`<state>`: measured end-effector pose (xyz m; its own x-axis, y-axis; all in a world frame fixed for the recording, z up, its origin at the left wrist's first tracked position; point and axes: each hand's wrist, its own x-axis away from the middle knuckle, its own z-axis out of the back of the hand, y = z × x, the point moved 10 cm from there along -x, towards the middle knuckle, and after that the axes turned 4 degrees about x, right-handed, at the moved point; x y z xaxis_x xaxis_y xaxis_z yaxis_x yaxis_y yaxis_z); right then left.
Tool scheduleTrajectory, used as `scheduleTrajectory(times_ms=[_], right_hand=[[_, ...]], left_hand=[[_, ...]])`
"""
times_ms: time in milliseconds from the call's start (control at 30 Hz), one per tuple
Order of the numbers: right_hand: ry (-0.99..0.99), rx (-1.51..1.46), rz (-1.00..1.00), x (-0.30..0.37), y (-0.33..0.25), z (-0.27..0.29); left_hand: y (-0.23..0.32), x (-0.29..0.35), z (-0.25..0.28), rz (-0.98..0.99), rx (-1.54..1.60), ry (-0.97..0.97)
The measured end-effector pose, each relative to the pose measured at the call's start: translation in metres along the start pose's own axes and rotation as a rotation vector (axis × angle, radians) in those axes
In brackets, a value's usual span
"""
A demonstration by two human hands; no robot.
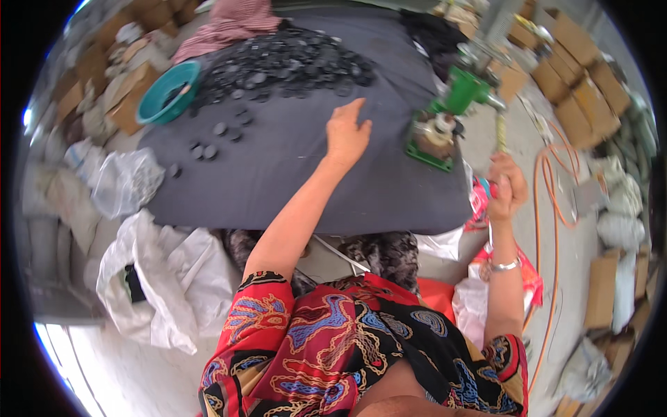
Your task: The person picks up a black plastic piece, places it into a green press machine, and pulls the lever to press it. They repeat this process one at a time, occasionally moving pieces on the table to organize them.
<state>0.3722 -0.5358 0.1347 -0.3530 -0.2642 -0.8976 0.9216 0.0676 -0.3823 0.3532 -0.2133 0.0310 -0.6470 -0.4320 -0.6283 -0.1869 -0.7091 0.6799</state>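
My left hand [347, 135] is over the dark cloth-covered table [278, 187], just short of a heap of black round caps [278, 62]. Its fingers and thumb are apart, and I see nothing in them. At the right edge of the table stands a green hand press [464, 90] with a green base and a pale round part on it. Off the table's right side, my right hand [508, 186] is closed round the low end of the press's yellowish lever [501, 132]. Several loose black discs [221, 128] lie left of my left hand.
A teal basin [169, 94] sits at the table's left edge, near a striped pink cloth [226, 28]. Clear plastic bags [128, 177] and a white sack [163, 281] are at the left. An orange hose [556, 229] runs along the floor at right, by cardboard boxes [583, 83].
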Motion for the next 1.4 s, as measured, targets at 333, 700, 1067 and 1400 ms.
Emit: scheduleTrajectory(times_ms=[333, 700, 1067, 1400], right_hand=[[0.011, -0.272, -0.328, -0.092, 0.018, 0.016], [-0.007, -0.124, -0.409, -0.127, 0.069, 0.06], [0.098, -0.289, -0.494, -0.142, 0.05, 0.015], [0.071, -0.297, -0.538, -0.159, 0.06, 0.027]], left_hand=[[-0.129, 0.019, 0.224, 0.287, -0.847, 0.353], [-0.138, 0.028, 0.205, 0.374, -0.888, 0.171], [-0.052, 0.022, 0.129, 0.224, -0.19, 0.183], [0.072, 0.001, -0.113, -0.035, 0.101, -0.288]])
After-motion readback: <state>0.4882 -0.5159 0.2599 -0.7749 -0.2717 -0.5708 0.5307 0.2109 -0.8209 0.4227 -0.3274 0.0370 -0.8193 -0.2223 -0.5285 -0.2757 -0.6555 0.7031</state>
